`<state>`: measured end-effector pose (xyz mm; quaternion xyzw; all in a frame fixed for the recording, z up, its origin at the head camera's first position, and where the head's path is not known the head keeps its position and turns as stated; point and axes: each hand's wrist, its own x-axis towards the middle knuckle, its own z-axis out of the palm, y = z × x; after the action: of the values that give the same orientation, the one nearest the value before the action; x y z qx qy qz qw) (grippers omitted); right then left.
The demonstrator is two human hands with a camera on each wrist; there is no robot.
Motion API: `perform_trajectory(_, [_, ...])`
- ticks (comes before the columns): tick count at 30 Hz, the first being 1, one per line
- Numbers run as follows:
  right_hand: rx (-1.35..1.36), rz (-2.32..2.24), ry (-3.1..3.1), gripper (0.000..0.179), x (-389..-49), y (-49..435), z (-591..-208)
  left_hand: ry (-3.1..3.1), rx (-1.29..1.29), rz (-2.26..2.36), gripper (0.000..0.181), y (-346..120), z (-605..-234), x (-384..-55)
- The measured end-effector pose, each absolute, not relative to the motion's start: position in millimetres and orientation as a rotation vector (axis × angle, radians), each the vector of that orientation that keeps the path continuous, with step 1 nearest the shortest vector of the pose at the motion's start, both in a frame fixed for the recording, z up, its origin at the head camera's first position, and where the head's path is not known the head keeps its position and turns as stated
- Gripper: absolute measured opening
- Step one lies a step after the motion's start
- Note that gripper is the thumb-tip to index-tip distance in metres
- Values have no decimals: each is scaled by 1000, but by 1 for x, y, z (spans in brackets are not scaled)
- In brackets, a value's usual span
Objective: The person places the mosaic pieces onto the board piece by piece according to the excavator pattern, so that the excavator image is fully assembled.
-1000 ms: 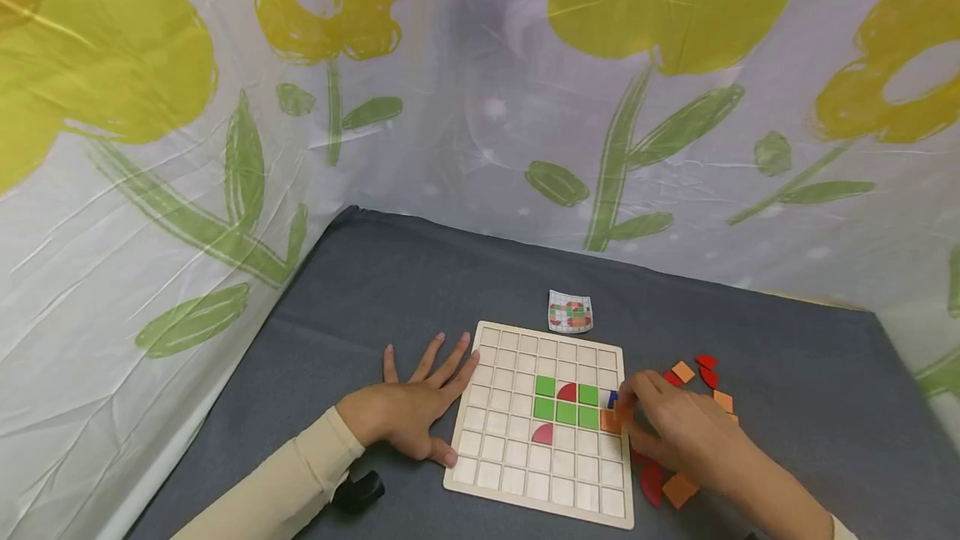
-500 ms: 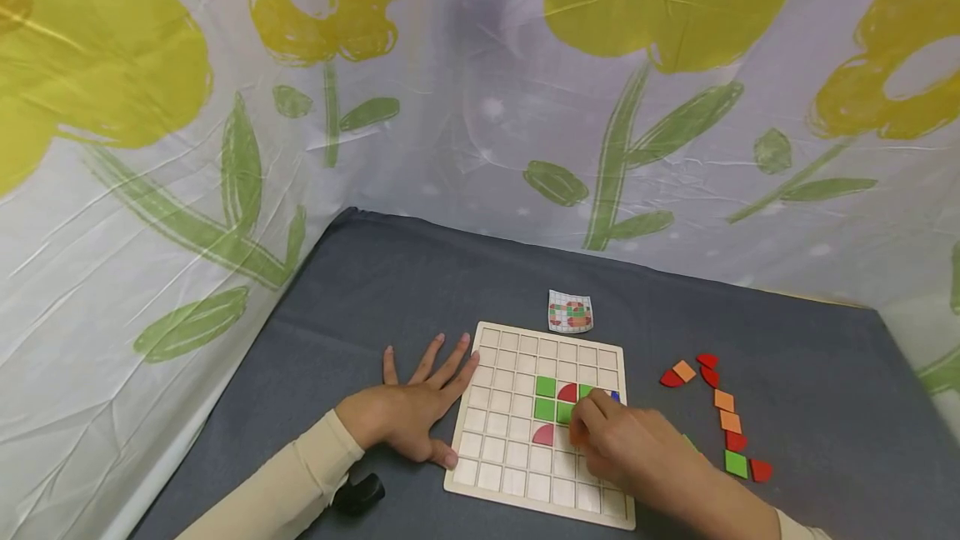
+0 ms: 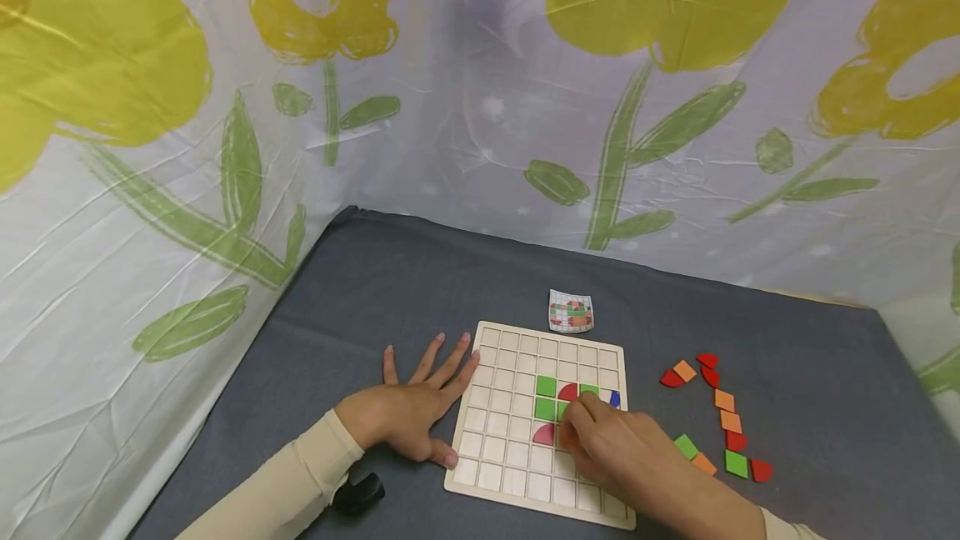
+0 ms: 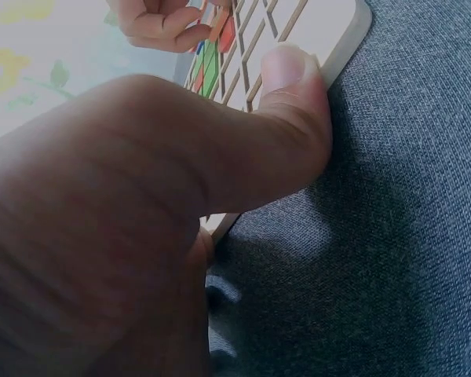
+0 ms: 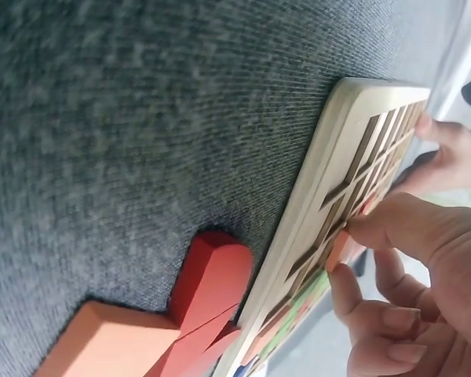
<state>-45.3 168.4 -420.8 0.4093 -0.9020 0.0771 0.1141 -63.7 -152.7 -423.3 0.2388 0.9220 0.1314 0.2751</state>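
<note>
My left hand (image 3: 412, 415) lies with fingers spread along the left edge of the pale wooden grid board (image 3: 491, 473), thumb and fingertips on its rim. My right hand (image 3: 630, 448) pinches an orange square tile (image 5: 339, 250) between thumb and forefinger, low over a cell near the board's middle. Around it on the board are green square tiles (image 3: 545, 409), a red quarter-circle tile (image 3: 567, 392), a pinkish-red quarter-circle tile (image 3: 543, 435) and a small blue tile (image 3: 615, 398) at the right side. The right hand covers some cells in the head view.
Loose red quarter-circle tiles (image 3: 761, 471), orange squares (image 3: 730, 422) and green squares (image 3: 736, 463) lie scattered right of the board. A small printed pattern card (image 3: 570, 312) sits beyond its far edge. Something black (image 3: 358, 493) lies by the left wrist. Flowered cloth (image 3: 480, 107) hangs behind.
My right hand has moved left from the board's right edge to near its middle with an orange tile, uncovering loose tiles at the right. The left hand has stayed still.
</note>
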Motion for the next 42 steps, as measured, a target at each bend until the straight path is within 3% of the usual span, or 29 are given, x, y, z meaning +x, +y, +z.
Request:
perform_trajectory(31, [1271, 260, -2730, 18, -46, 173, -419, 2481, 652, 355, 130, -152, -427, -64])
perform_trajectory(42, [1110, 340, -2831, 25, -62, 204, -407, 2475, 649, 374, 131, -153, -424, -62])
